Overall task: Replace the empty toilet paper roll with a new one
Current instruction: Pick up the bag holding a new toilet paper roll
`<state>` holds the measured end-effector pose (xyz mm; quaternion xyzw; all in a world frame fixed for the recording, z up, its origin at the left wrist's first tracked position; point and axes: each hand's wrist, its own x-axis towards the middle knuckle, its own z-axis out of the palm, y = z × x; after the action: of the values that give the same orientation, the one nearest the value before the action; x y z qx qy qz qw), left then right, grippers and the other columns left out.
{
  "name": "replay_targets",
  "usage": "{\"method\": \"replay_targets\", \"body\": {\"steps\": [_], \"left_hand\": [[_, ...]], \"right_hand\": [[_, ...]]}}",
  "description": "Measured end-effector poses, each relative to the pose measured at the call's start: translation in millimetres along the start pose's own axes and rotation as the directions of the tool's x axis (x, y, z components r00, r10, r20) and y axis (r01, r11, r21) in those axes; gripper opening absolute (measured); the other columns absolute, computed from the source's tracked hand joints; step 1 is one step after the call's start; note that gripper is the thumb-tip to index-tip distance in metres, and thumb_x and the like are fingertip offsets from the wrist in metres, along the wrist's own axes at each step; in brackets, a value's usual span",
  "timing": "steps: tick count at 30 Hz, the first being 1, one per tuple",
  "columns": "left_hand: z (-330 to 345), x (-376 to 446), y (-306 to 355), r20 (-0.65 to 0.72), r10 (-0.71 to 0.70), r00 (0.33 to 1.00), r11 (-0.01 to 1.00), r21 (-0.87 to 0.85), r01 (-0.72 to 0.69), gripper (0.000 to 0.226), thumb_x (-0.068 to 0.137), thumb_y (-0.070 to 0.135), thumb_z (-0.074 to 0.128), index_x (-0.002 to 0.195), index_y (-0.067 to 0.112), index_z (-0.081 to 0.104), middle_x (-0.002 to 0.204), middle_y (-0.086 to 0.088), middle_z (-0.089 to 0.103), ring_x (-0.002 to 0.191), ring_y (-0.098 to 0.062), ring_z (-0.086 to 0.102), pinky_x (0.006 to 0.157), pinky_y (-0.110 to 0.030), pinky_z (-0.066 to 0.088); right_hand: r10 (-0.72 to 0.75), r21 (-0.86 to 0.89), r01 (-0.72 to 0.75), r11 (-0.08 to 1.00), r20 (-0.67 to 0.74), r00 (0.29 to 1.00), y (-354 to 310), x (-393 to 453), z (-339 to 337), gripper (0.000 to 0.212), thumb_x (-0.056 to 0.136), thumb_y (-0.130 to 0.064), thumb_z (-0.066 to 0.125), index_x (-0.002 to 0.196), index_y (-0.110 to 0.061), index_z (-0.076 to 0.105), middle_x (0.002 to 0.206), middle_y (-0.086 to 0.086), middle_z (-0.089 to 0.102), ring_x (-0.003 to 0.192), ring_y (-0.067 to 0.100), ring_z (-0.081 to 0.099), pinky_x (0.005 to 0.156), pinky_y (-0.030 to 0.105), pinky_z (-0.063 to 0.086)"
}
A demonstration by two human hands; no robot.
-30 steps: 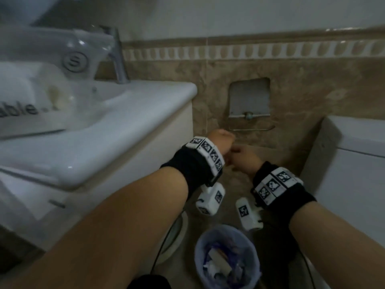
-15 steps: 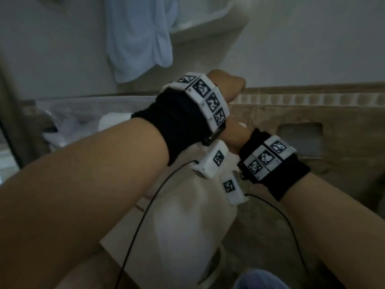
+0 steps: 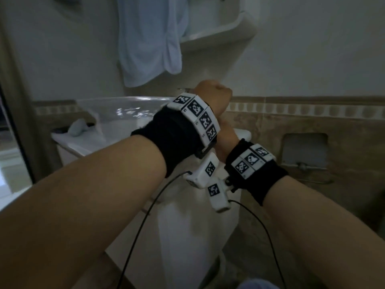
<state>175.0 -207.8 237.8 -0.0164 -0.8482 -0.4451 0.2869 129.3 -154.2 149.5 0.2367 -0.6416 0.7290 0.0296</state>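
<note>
Toilet paper holder (image 3: pixel 304 155), a recessed niche in the brown tiled wall at the right, has a bare metal bar across its lower edge and no roll on it; neither an empty core nor a new roll can be made out anywhere in view. Both forearms reach forward in the middle of the scene, each wearing a black wristband with white marker tiles, a small white module and a thin black cable hanging beneath. The left hand (image 3: pixel 212 94) is raised in front of the sink (image 3: pixel 125 122), curled into a loose fist with knuckles up; whether anything sits inside it cannot be told. The right hand (image 3: pixel 226 138) lies just below and behind the left wrist, mostly hidden by that band, so its fingers and whatever they may hold cannot be seen. The two wrists nearly touch, well to the left of the holder. The white sink cabinet (image 3: pixel 198 236) stands below the hands. A pale blue towel (image 3: pixel 150 38) hangs on the wall above the sink, beside a white shelf (image 3: pixel 218 32)
</note>
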Motion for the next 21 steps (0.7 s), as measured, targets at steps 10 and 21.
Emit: {"method": "replay_targets", "body": {"steps": [10,21], "left_hand": [[100.5,-13.6,0.8,0.097,-0.218,0.971,0.976,0.010,0.218,0.106,0.062,0.059,0.064,0.149,0.049,0.005,0.163,-0.003,-0.020,0.149,-0.039,-0.013,0.117,-0.063,0.008],[226.7,-70.0,-113.5,0.399,-0.574,0.716,0.661,-0.290,0.692,0.118,0.056,0.060,0.072,0.152,0.035,0.009,0.153,-0.015,0.036,0.131,-0.041,0.044,0.107,-0.055,0.039]], "right_hand": [[0.148,0.609,0.112,0.785,-0.360,0.921,-6.3,-36.5,-164.1,0.037,0.100,-0.029,0.050,0.136,-0.022,0.052,0.109,0.002,0.069,0.096,0.018,0.068,0.085,0.037,0.057],[0.200,0.602,0.157,0.783,-0.483,0.852,96.9,-106.1,-228.3,0.032,0.099,-0.027,0.050,0.129,-0.021,0.056,0.127,0.016,0.064,0.117,0.037,0.061,0.099,0.054,0.048]]}}
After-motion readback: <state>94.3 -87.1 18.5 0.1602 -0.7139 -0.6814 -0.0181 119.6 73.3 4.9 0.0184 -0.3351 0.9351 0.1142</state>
